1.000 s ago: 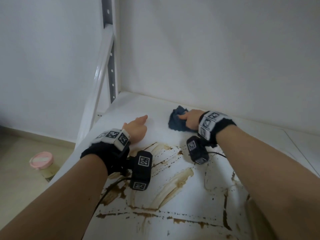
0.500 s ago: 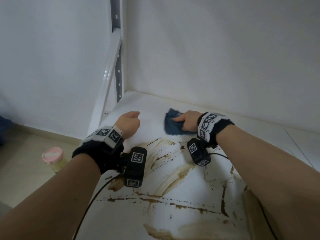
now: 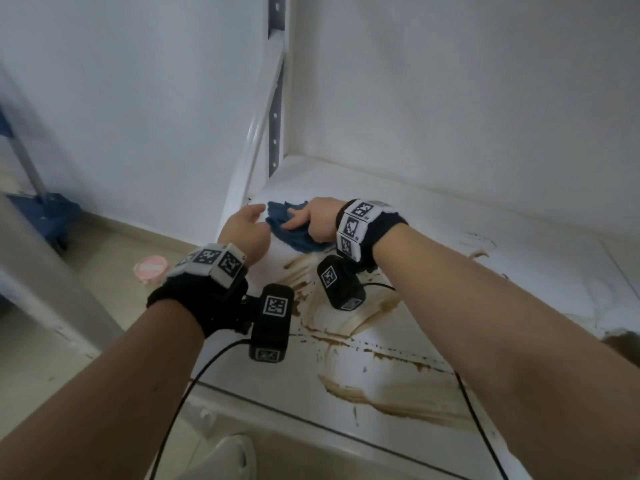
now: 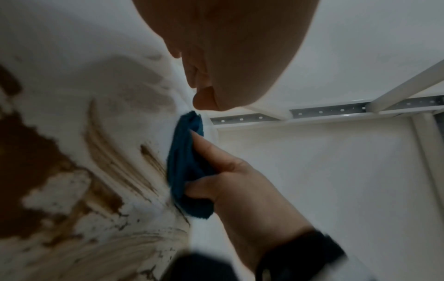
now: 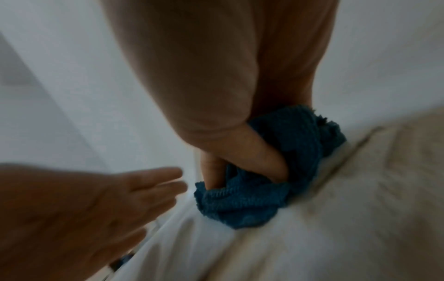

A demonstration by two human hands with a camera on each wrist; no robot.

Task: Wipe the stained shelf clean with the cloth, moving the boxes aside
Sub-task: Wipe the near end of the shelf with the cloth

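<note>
The white shelf [image 3: 450,244] carries brown smeared stains [image 3: 349,317] across its front half. A crumpled dark blue cloth [image 3: 289,228] lies near the shelf's back left corner. My right hand [image 3: 313,221] grips it and presses it onto the shelf. In the right wrist view its fingers dig into the cloth [image 5: 276,171]. In the left wrist view the thumb and forefinger pinch the cloth [image 4: 185,161]. My left hand [image 3: 247,230] hovers just left of the cloth with straight fingers [image 5: 156,182] and holds nothing. No box shows plainly.
A perforated metal upright [image 3: 275,98] and a slanted white brace [image 3: 249,157] bound the shelf's left side, with a white wall behind. On the floor to the left stand a pink-lidded cup [image 3: 151,268] and a blue wheeled base [image 3: 45,209]. Something brown [image 3: 623,344] shows at the right edge.
My right hand has slid the cloth leftward towards the back left corner. My left hand has uncurled from a loose fist and moved up beside the cloth.
</note>
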